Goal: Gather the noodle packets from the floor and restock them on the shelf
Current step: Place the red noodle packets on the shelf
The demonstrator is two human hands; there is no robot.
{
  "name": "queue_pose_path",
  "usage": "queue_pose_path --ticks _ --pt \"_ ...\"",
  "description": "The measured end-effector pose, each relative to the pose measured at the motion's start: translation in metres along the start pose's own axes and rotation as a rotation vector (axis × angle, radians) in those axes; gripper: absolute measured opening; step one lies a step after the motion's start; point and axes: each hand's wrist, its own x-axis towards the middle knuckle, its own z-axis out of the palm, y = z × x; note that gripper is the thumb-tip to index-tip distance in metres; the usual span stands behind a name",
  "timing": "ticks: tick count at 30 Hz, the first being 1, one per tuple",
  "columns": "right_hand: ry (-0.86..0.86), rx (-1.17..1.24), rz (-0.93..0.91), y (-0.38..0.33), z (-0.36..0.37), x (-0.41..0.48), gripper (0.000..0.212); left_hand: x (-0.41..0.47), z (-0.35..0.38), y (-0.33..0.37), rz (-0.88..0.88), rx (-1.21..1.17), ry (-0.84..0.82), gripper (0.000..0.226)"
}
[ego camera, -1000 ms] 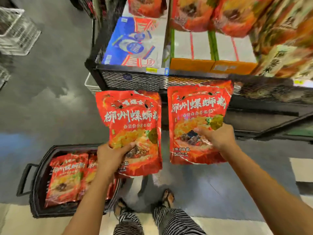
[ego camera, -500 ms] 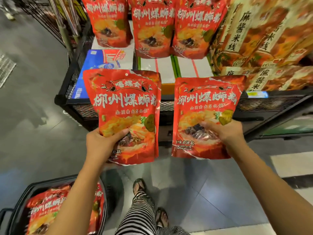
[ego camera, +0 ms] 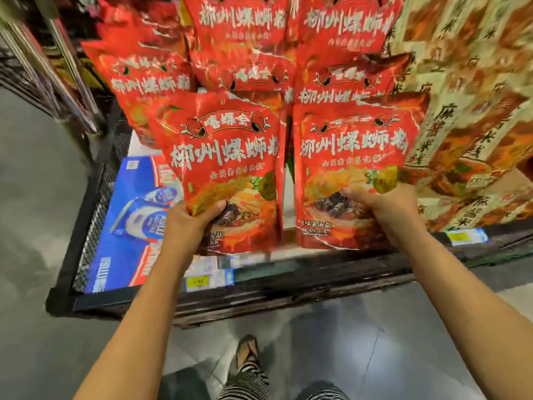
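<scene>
We see the left hand [ego camera: 187,223] gripping the lower left corner of a red noodle packet [ego camera: 227,157], thumb across the printed front and the other fingers hidden behind the bag. The right hand [ego camera: 386,209] grasps a second red noodle packet [ego camera: 352,151] at its lower right corner in the same way, thumb lying over the picture of the noodle bowl. We find both packets upright, faces toward us, side by side with their inner edges nearly touching, held above the front part of the shelf [ego camera: 288,287] rather than resting on it, as far as we can tell. Directly behind them stand the stocked red packets [ego camera: 245,39] of the same design, stacked in overlapping rows and blurred. To the right of these we make out cream-and-orange packets [ego camera: 467,111] of another product, leaning toward us. To the left, lying flat on the shelf, is a blue carton [ego camera: 135,215], partly covered by the left packet. The shelf has a black mesh side [ego camera: 92,226] and a dark front rail carrying a yellow price tag [ego camera: 199,281] below the left wrist, and another tag [ego camera: 461,236] to the right. Below the rail we see grey floor [ego camera: 34,197], a sandalled foot [ego camera: 246,350] and striped trousers [ego camera: 245,382].
</scene>
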Motion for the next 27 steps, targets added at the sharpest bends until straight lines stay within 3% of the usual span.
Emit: queue_pose_path --ticks 3,6,11,15,19,25,27 --pt "0.010 0.059 -0.029 -0.012 0.015 0.035 0.035 0.047 0.015 0.012 0.045 0.003 -0.019 0.026" --pt "-0.020 0.127 -0.057 -0.019 0.021 0.071 0.029 0.084 0.039 0.021 0.056 -0.010 -0.008 0.015" --pt "-0.112 0.149 -0.119 -0.023 0.033 0.121 0.035 0.124 0.066 0.031 0.070 -0.016 0.030 0.015" --pt "-0.191 0.144 -0.067 -0.013 0.044 0.152 0.038 0.147 0.072 0.021 0.046 -0.040 0.109 0.035" --pt "-0.236 0.089 0.043 0.014 0.047 0.174 0.057 0.149 0.080 -0.002 0.018 0.037 0.079 0.035" --pt "-0.169 0.053 0.159 0.027 0.044 0.197 0.083 0.150 0.075 -0.013 0.021 0.163 -0.018 0.058" --pt "-0.152 0.042 0.190 0.027 0.046 0.196 0.102 0.149 0.074 -0.013 0.023 0.185 -0.042 0.061"
